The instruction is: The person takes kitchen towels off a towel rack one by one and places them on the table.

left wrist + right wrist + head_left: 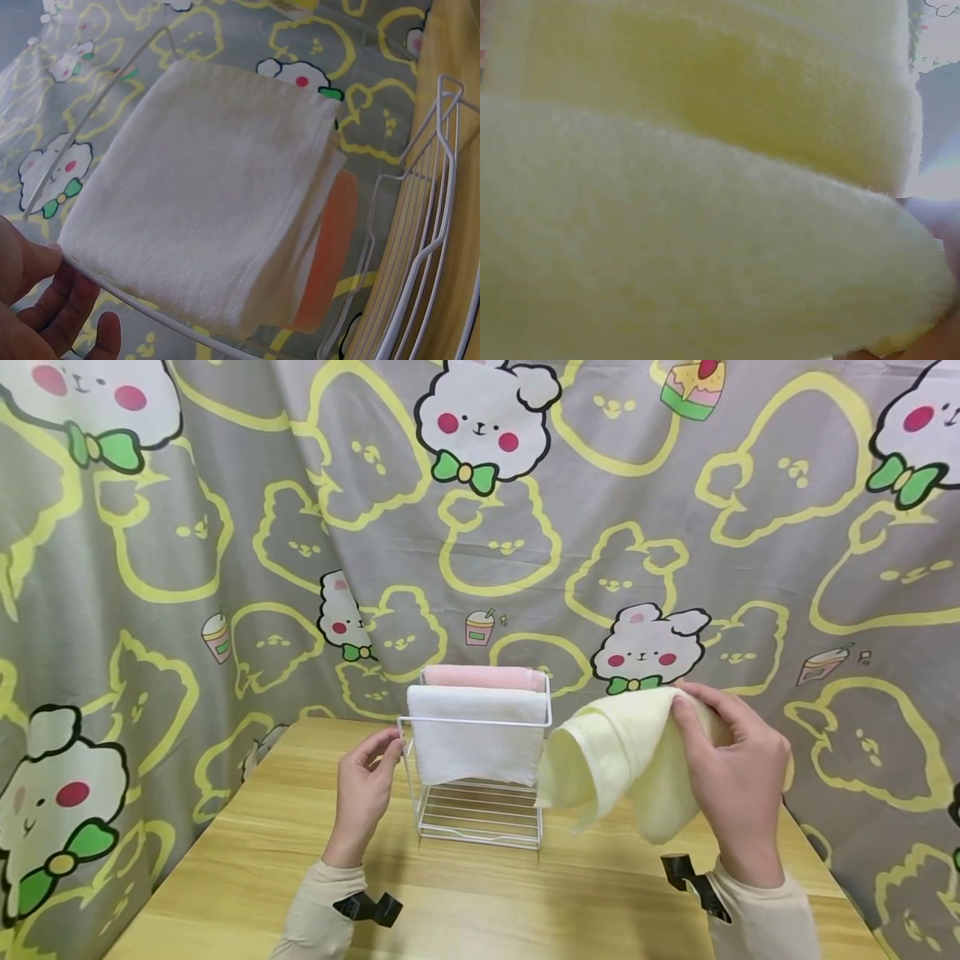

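A white wire rack [480, 722] stands upright on the table. Over its bars hang a folded white towel [480, 752] in front and a pink towel [476, 677] behind. My left hand [363, 793] pinches the rack's upper left corner; the left wrist view shows the thumb and fingers [71, 307] around the wire, beside the white towel. Right of the rack, my right hand [738, 768] holds a pale yellow towel [622, 743] in the air, thumb in front. This towel droops in loose folds, its left edge close to the rack. Yellow cloth fills most of the right wrist view.
The wooden table [480, 910] extends around the rack. A grey curtain [480, 560] with cartoon rabbits hangs close behind and at both sides. Below the hanging towels, the rack has a low wire shelf [480, 814]. Black camera mounts [367, 908] sit on both wrists.
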Motion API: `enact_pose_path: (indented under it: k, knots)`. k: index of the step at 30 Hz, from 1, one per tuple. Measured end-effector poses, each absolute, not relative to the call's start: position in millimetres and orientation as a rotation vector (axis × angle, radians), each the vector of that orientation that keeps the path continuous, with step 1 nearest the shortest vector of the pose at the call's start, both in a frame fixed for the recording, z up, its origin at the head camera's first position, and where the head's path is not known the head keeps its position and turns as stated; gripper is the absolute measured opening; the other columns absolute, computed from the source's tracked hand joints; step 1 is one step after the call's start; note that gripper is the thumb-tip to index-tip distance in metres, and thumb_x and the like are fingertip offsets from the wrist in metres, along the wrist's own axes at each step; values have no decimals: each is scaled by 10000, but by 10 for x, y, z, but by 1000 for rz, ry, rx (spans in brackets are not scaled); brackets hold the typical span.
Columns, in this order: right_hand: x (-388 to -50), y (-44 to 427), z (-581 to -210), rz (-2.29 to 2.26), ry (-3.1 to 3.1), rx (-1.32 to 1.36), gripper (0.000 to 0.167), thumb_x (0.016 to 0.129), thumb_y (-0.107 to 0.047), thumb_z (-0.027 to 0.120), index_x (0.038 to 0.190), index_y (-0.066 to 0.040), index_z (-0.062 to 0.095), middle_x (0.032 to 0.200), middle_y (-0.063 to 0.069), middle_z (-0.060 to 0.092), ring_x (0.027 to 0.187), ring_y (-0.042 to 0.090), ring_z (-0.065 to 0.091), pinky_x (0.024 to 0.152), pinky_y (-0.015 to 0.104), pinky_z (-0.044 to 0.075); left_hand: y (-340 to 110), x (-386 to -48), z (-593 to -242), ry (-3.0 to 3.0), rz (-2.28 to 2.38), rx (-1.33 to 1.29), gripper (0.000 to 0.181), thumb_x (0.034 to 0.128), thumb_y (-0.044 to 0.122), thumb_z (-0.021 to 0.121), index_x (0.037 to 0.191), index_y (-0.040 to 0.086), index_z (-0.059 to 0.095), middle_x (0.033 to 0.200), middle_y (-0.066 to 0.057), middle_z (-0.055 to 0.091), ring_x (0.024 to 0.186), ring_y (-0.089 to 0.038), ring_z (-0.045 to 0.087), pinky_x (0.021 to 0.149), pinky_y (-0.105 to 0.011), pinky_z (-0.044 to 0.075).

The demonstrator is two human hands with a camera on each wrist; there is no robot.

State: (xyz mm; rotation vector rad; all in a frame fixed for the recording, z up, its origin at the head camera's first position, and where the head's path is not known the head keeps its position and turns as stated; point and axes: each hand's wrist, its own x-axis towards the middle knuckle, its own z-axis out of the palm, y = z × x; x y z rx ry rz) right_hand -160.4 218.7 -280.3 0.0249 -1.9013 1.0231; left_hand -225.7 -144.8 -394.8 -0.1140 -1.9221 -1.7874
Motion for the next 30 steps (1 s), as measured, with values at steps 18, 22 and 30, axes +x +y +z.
enact_pose_path:
  k: [18, 22, 30]
  knots:
    - [-1852, 2307, -3215, 986, -1978, 22, 171, 934, -159, 760, 1089, -99, 799, 1068, 105, 778, 941, -227, 537, 791, 55, 411, -1452, -2258, -3961, -1916, -1784, -94, 192, 965, 27, 694, 1120, -85, 713, 994, -30, 729, 922, -62, 663, 847, -159, 583]
    - [-1942, 2327, -3314, 976, -2012, 0, 178, 930, -158, 765, 1088, -79, 794, 1083, 101, 778, 964, -174, 570, 813, 73, 378, -1451, -2257, -3957, -1914, -1789, -93, 182, 963, 24, 694, 1113, -77, 717, 974, 19, 722, 926, -72, 665, 848, -165, 585]
    - [-2065, 2362, -3497, 949, -2079, -2, 175, 943, -147, 752, 1087, -52, 785, 1096, 116, 773, 1021, 306, 700, 819, 35, 388, -1447, -2264, -3963, -1915, -1789, -99, 200, 963, 22, 693, 1126, -93, 708, 1064, -243, 705, 925, -54, 661, 852, -155, 579]
